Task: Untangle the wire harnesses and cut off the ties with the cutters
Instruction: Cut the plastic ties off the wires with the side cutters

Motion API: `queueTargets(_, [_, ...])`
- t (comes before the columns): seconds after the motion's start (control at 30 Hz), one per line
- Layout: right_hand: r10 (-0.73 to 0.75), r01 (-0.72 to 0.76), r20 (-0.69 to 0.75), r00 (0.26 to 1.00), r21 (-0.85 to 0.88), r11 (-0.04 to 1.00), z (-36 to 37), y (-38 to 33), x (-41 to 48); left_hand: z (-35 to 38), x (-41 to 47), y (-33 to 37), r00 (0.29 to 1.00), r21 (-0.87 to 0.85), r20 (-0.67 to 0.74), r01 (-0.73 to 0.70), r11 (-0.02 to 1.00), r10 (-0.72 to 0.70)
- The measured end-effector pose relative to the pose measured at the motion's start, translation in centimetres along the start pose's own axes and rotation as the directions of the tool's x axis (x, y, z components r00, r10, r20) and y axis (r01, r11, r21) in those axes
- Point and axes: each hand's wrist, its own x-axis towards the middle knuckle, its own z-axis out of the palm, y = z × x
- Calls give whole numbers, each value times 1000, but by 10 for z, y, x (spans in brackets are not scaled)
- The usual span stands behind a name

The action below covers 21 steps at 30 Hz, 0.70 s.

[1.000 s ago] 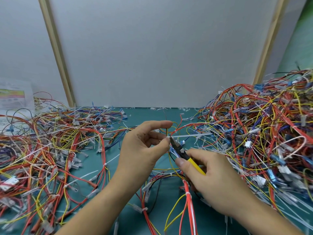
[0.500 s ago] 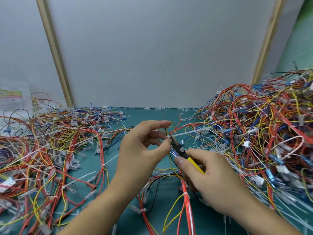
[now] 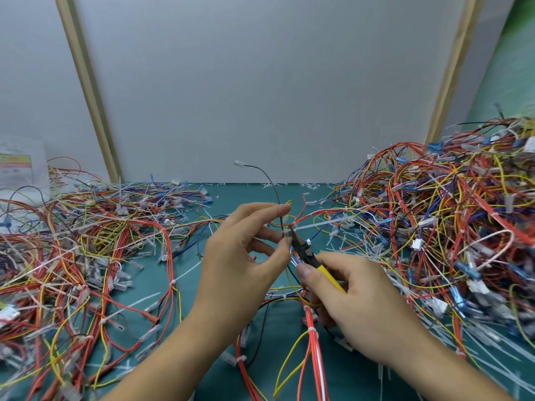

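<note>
Carefully, with the left hand [image 3: 246, 256] pinching the harness [image 3: 314, 340] and the right hand [image 3: 367, 308] gripping the cutters [image 3: 306, 252], cut the tie [image 3: 318, 224] alone, clear of its wires.

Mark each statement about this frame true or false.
1. The right hand holds the yellow-handled cutters. True.
2. The cutters' tip sits at a white tie on the harness. True.
3. The left hand is empty. False: it pinches the harness beside the tie.
4. The taller wire pile is on the left. False: the right pile is taller.
</note>
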Motion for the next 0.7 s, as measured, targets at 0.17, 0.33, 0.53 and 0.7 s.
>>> queueTargets(0.17, [5, -5, -2, 1000, 4, 1000, 0, 1, -1, -1, 0, -2, 1000, 23, -7, -13, 1000, 13])
queueTargets(0.33, [12, -12, -9, 1000, 1, 1000, 0, 1, 1, 0, 1, -3, 1000, 12, -10, -15, 1000, 15])
queueTargets(0.53, [8, -8, -23, 1000, -9, 1000, 0, 2, 1, 0, 1, -4, 1000, -38, -19, 3, 999, -4])
queueTargets(0.7, [-3, 2, -19, 1000, -17, 1000, 0, 2, 0, -1, 1, -4, 999, -55, -15, 29, 998, -30])
